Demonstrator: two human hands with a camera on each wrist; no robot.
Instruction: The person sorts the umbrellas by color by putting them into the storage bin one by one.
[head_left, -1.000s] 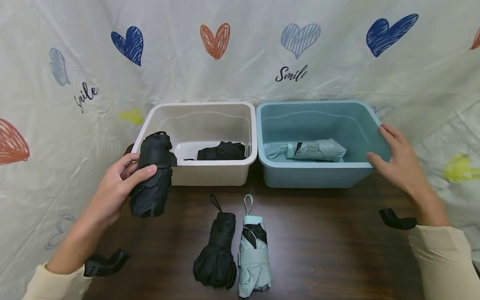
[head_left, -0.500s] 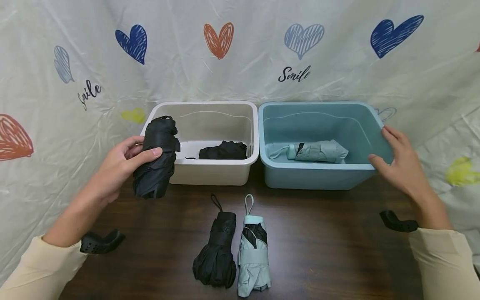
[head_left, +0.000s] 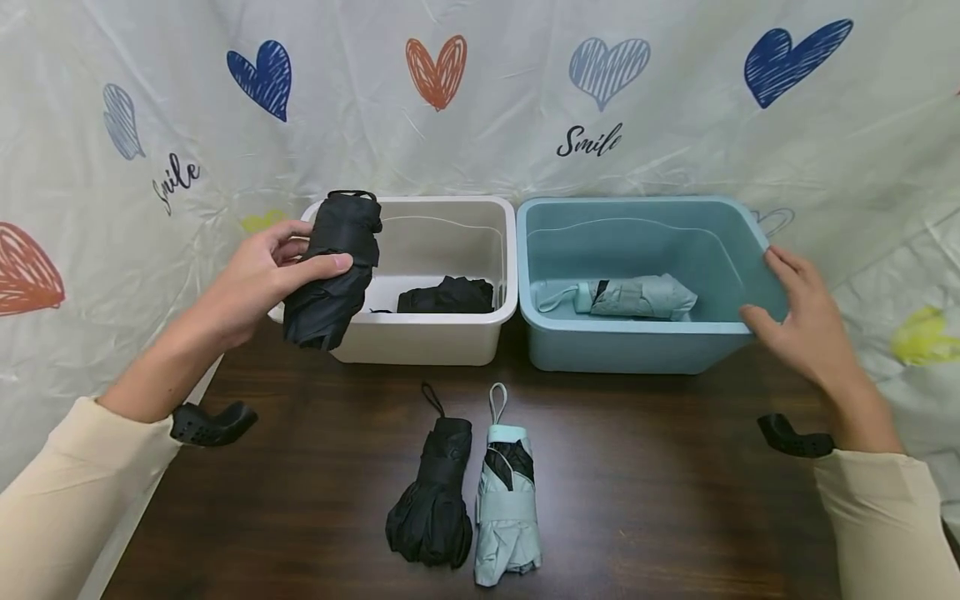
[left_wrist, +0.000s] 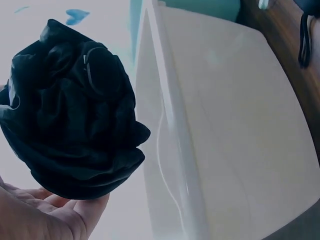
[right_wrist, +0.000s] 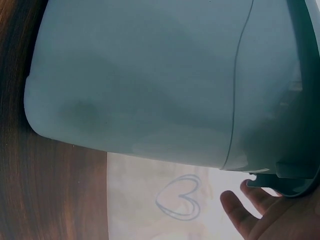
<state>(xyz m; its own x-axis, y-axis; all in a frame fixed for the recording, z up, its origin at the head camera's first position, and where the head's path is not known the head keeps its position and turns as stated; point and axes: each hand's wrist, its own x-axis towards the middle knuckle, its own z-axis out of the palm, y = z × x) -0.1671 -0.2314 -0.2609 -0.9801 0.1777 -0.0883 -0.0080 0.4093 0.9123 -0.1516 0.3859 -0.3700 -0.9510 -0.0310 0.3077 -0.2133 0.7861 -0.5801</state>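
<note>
Black umbrella (head_left: 332,275), head view: clamped in left hand (head_left: 251,283), thumb across its near face, up at left end of white bin (head_left: 420,343). Right hand (head_left: 806,329) rests on near right corner of blue bin (head_left: 615,354), thumb and fingers apart. Second black umbrella (head_left: 431,500) and mint umbrella (head_left: 508,508) lie nearer, on table (head_left: 660,475). Left wrist: bunched umbrella end, bin wall rightward. Right wrist: fingertips by blue rim.
</note>
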